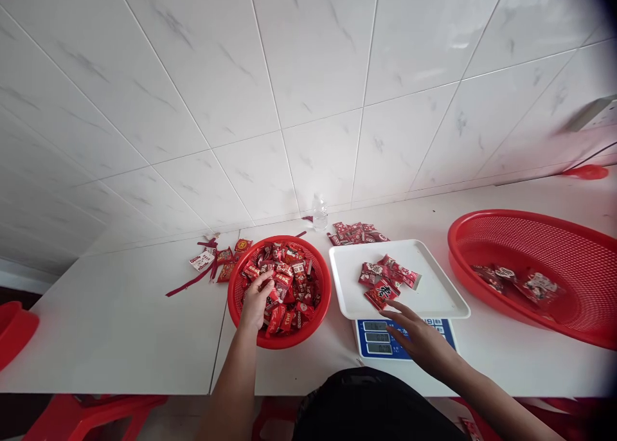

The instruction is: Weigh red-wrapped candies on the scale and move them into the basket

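My left hand [256, 299] is inside a round red plastic basket [233, 293] heaped with small red wrapped snack packets [289, 319]. Its thumb and fingers are closed on a small red snack packet [272, 297] at the top of the heap. Over the front edge of a white weighing tray [434, 280], my right hand [414, 335] has its fingers apart, the tips close to a red and black packet [383, 293]. Whether they touch it I cannot tell. Several other red packets [393, 270] lie in a loose pile on the tray. Under it is a blue digital scale [380, 338], partly covered by my right hand.
A large red basket [520, 219] with a few packets stands at right. Behind the tray lies a row of packets [357, 234], beside a clear bottle [319, 213]. Dark red ribbon strips [186, 288] and loose packets lie left of the round basket. A tiled wall closes the back.
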Demonstrator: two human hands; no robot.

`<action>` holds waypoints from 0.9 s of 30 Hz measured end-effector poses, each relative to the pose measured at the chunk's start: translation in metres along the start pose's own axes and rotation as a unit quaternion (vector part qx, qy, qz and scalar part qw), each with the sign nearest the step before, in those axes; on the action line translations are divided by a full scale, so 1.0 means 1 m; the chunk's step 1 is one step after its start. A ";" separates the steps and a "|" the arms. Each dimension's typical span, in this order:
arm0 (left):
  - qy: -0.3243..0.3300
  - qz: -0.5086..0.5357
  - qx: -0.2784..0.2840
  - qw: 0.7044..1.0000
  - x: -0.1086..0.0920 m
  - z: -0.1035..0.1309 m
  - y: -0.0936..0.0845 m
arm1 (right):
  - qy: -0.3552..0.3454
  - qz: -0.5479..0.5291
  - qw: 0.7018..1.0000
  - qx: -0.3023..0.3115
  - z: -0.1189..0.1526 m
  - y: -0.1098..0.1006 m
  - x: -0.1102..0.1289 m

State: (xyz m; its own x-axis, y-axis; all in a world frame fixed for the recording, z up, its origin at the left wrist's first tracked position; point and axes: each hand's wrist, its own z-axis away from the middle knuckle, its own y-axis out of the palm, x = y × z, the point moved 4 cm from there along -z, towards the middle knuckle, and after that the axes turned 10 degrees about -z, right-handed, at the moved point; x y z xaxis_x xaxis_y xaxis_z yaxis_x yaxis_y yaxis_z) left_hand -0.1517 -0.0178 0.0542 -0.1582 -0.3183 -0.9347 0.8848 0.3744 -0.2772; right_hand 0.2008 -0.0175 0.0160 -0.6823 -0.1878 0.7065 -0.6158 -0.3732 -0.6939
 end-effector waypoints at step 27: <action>0.096 -0.148 0.411 0.894 -0.033 0.088 0.091 | 0.000 -0.230 0.966 0.120 0.008 0.005 0.065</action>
State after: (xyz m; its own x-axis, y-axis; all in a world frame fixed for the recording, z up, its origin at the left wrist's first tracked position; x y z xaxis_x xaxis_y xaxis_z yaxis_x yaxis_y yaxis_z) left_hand -0.0273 -0.0501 0.0797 -0.4417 -0.1127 -0.8901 0.8021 -0.4940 -0.3355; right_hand 0.1566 -0.0388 0.0593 -0.3593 0.0479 0.9320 -0.7443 -0.6172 -0.2552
